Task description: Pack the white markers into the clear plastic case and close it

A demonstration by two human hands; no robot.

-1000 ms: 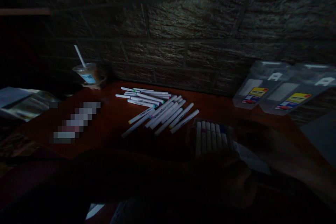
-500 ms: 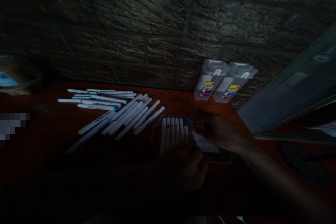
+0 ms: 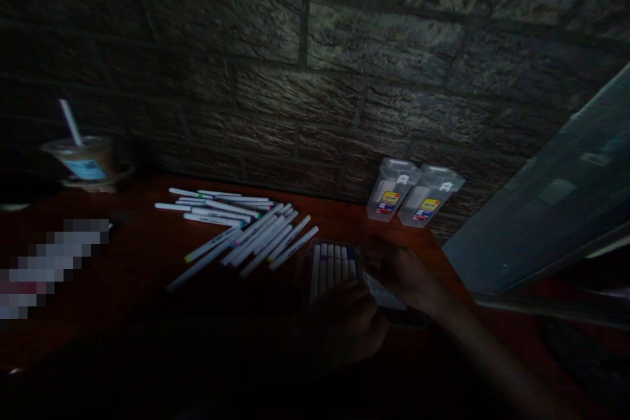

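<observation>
The scene is very dark. A clear plastic marker case (image 3: 304, 269) lies on the table, with a row of white markers (image 3: 331, 269) side by side in it. My left hand (image 3: 347, 318) rests over the near part of the case, its fingers curled down onto it and covering the markers' lower ends. At the case's right side is my right hand (image 3: 403, 272), fingers bent together in shadow; what they hold, if anything, cannot be made out. A white label (image 3: 386, 292) shows between the two hands. Left of the case lies a loose pile of white markers (image 3: 256, 236) with coloured ends.
Two clear upright plastic cases (image 3: 388, 190) with yellow labels stand by the brick wall (image 3: 266, 92). A drink cup with a straw (image 3: 86, 161) sits at the back left. A blurred-out item (image 3: 54, 266) lies at left. The table's right edge borders a grey panel (image 3: 536, 203).
The view has shifted up and to the left, bringing the whole cup into sight. Both hands stay at the marker case, with little visible change in their pose.
</observation>
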